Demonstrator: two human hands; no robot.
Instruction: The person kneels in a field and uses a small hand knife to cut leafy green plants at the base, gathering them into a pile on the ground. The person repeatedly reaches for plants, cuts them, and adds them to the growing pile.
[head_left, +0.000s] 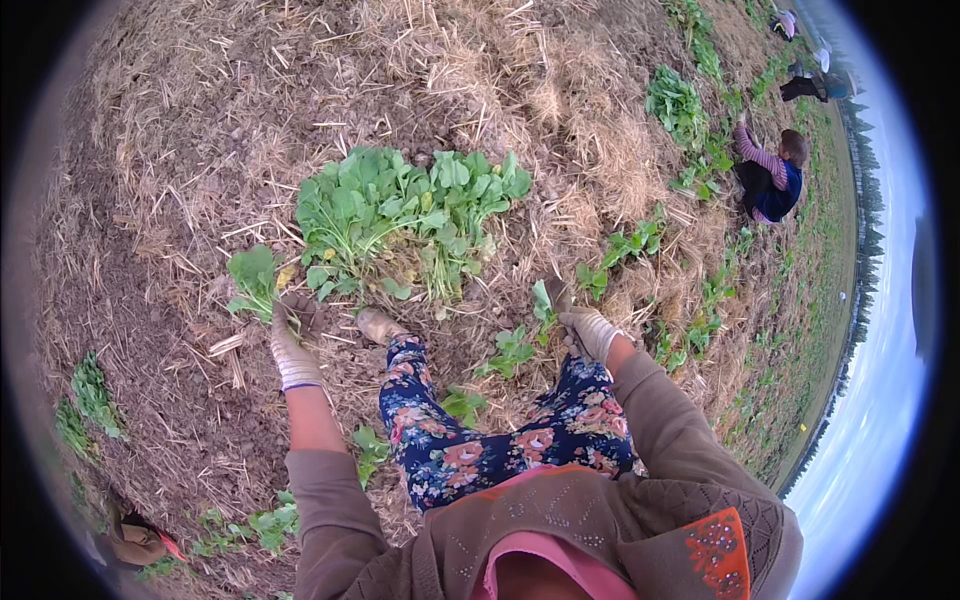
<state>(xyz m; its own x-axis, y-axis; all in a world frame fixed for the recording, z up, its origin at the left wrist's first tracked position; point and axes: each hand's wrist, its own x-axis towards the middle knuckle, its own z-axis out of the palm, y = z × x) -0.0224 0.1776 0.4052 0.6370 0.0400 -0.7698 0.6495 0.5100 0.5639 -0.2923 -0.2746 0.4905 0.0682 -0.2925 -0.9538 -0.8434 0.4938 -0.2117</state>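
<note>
My left hand (297, 337), in a soiled white work glove, grips a small bunch of leafy greens (253, 276) by its stems, leaves pointing away from me. My right hand (589, 330), gloved too, is closed around a short hand tool with a flat, dirty blade (558, 294); its exact kind is hard to tell. A green plant (543, 306) stands right beside that blade. Ahead of me, between the hands, a large pile of cut or pulled leafy greens (367, 202) lies on straw-covered soil, a few yellow leaves among it.
Rooted plants (508, 352) grow between my legs, and a row of them (630, 244) runs off to the right. Another heap of greens (676, 105) lies near a crouching person (776, 176). More greens (96, 394) and a brown bag-like item (136, 541) are at left.
</note>
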